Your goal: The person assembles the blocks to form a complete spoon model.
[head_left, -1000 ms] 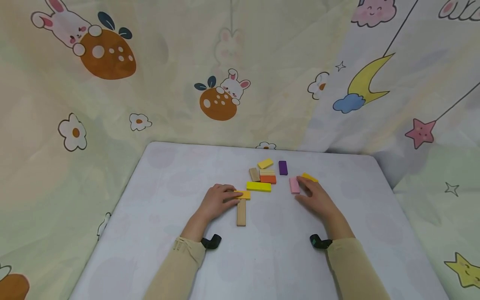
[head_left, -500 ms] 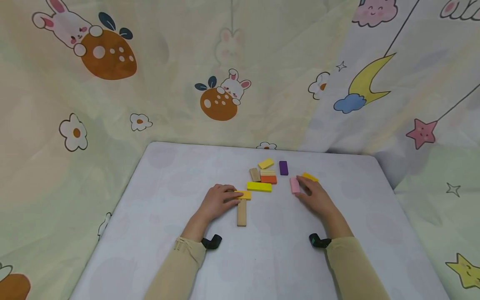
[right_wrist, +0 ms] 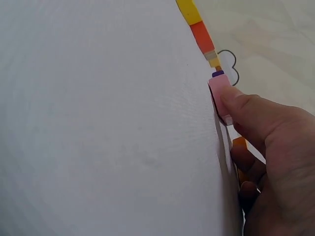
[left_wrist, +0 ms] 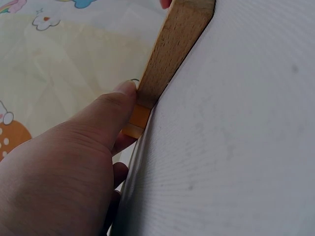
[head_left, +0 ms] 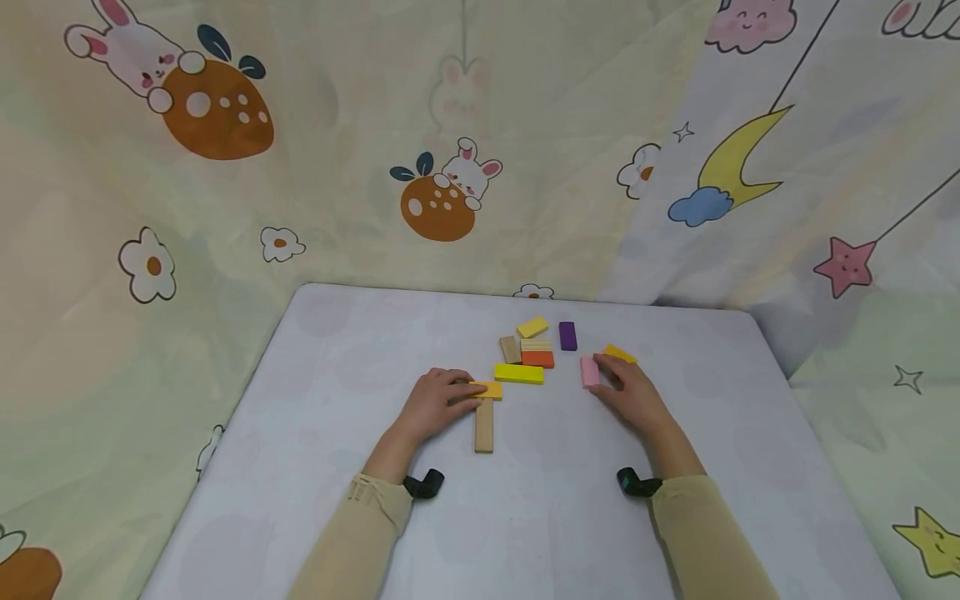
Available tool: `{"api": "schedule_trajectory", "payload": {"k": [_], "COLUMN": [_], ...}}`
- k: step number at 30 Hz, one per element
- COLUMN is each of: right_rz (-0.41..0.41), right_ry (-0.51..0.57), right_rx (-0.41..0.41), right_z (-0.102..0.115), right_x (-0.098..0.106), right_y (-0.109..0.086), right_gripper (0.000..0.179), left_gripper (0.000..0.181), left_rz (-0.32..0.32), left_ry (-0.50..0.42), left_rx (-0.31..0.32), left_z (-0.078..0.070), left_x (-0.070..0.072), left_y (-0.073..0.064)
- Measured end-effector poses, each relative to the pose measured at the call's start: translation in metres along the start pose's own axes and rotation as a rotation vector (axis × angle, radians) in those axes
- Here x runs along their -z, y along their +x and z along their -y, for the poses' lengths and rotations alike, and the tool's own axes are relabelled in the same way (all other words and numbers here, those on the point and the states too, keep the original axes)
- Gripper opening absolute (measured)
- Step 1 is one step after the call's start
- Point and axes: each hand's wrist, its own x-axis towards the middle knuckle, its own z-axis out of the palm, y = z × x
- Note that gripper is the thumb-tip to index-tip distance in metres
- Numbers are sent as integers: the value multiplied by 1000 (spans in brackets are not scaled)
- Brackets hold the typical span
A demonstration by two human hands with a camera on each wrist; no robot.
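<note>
My left hand (head_left: 435, 404) pinches the left end of an orange block (head_left: 491, 390) between thumb and fingers. That block lies crosswise at the far end of a long plain wooden block (head_left: 483, 426), so the pair looks like a T. In the left wrist view, the thumb sits right where the wooden block (left_wrist: 174, 49) and the orange block (left_wrist: 140, 117) meet. My right hand (head_left: 633, 396) grips a small pink block (head_left: 590, 372) at its right side. The thumb lies over the pink block (right_wrist: 219, 93) in the right wrist view, and the other fingers are partly hidden.
Between the hands and farther back lie a yellow-green block (head_left: 519, 374), a red-orange block (head_left: 537, 359), pale strips (head_left: 536, 344), a short wooden block (head_left: 510, 349), a yellow block (head_left: 532, 327) and a purple block (head_left: 567, 336). Another orange block (head_left: 620, 353) lies behind the right fingers.
The right thumb and fingers have drawn in slightly around the pink block. My left hand and the blocks stay in place.
</note>
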Motion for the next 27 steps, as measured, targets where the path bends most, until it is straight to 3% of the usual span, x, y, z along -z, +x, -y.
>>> {"api": "schedule_trajectory", "payload": {"k": [6, 14, 27], "right_rz": [18, 20, 14], "right_ry": [62, 90, 87], "right_rx": [-60, -34, 183], "right_z": [7, 27, 84], "right_x": [-3, -17, -52], "right_y": [-4, -17, -52], "right_gripper": [70, 68, 52], "left_gripper": [36, 36, 37], "left_rz": [18, 32, 51], "left_ry": [1, 0, 2], "left_rx": [16, 27, 38], "left_z": [0, -1, -2], "left_x": [0, 2, 4], "left_y": [1, 1, 2]}}
